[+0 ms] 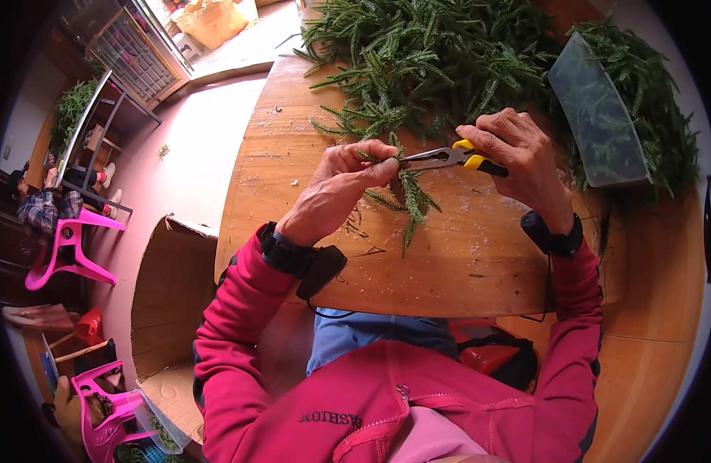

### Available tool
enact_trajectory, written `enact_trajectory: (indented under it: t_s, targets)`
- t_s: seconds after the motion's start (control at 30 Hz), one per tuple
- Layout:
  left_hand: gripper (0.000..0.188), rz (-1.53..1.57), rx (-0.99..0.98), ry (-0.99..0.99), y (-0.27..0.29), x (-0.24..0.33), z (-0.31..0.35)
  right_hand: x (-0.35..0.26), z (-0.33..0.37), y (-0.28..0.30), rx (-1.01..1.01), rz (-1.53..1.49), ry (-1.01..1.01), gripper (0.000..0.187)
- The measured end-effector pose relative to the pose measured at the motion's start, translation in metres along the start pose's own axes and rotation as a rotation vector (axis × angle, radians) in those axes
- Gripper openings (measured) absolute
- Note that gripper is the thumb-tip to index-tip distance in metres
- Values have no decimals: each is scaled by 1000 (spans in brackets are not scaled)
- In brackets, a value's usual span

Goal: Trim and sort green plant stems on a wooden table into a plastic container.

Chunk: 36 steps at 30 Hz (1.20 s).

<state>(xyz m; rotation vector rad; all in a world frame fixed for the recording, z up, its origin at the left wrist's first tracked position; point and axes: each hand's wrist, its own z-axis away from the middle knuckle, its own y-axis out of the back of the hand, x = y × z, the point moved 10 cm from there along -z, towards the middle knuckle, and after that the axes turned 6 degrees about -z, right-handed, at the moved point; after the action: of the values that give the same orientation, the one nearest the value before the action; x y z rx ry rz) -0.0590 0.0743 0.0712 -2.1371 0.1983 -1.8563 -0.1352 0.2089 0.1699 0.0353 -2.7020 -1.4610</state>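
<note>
Evidently to steady it for the pliers (439, 159), the left hand (336, 181) pinches the green sprig (413, 202) over the wooden table (456, 274), while, from where I stand, the right hand (519, 150) curls its fingers round the handles (474, 161), likely for leverage.

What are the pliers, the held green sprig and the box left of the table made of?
Pliers: shiny grey head, apparently metal; smooth yellow-and-black grips, probably plastic or rubber.
Sprig: perhaps matt plastic, from its uniform needles, though possibly natural.
Box: likely cardboard, matt brown with rough edges.
</note>
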Motion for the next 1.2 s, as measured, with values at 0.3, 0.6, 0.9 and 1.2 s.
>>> enact_trajectory:
  t_s: [0.3, 0.6, 0.9, 1.2]
  targets:
    - [13, -76, 124, 17, 18, -7, 0, 0, 2, -11, -38, -60, -68, 52]
    - [15, 106, 21, 61, 12, -12, -1, 1, 1, -12, -95, -104, -76, 53]
    - [17, 148, -26, 101, 3, -13, 1, -9, 0, -7, -74, -63, -6, 53]
    - [15, -4, -66, 101, -2, -16, -2, -4, 10, -14, -126, -67, 11, 47]
